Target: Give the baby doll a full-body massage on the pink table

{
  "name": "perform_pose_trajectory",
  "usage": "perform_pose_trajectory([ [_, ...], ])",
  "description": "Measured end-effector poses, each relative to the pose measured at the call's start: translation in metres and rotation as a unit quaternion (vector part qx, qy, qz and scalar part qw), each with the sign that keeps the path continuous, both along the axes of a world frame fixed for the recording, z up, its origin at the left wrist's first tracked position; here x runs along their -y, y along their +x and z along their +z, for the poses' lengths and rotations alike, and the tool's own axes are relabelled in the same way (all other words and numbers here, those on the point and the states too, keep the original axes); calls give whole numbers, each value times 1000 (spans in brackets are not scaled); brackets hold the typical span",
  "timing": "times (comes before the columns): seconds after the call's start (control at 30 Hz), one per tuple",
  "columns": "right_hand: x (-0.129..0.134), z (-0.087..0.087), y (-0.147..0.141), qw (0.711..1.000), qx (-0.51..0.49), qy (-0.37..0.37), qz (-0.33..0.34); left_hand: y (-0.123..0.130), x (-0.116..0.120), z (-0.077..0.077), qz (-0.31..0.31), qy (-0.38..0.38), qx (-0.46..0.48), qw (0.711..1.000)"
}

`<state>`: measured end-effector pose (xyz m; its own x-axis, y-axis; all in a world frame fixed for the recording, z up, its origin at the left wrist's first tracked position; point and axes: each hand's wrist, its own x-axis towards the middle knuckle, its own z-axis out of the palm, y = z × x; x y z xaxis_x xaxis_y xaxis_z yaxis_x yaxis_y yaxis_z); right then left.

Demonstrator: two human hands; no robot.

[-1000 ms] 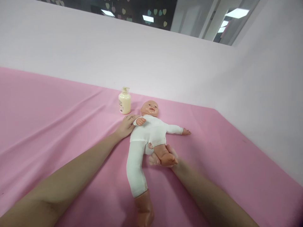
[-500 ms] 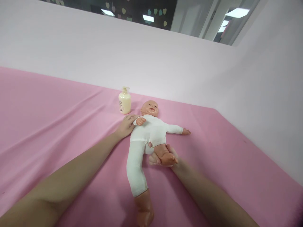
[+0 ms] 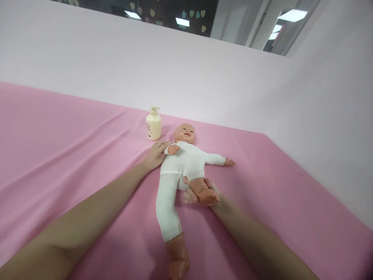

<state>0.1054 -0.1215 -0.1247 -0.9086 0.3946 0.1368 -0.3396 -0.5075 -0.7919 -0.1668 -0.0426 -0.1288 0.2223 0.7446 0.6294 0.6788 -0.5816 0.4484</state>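
A baby doll with a white cloth body lies on its back on the pink cloth, head toward the wall. My left hand rests against the doll's side at its bent arm, fingers extended and partly hidden behind that arm. Wrapped round the doll's raised lower leg from below is my right hand, its fingertips showing beside the leg. The doll's other leg stretches toward me, and its other arm reaches out to the right. Behind my left hand stands a cream pump bottle.
The pink cloth has long creases at the left. A white wall rises behind it and on the right. Above the wall, a window shows heart shapes and reflected ceiling lights.
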Motion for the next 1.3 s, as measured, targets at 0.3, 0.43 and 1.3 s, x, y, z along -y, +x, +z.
perform_pose_trajectory([
  [0.3,2,6,-1,1000,7,-10,-9,0,2,3,-8,4,-26,1000],
  [0.43,-5,5,-3,997,17,-53,-57,0,5,4,-24,29,-56,998],
  [1.3,-5,3,-4,996,43,-44,-69,2,10,9,-63,137,-92,984],
])
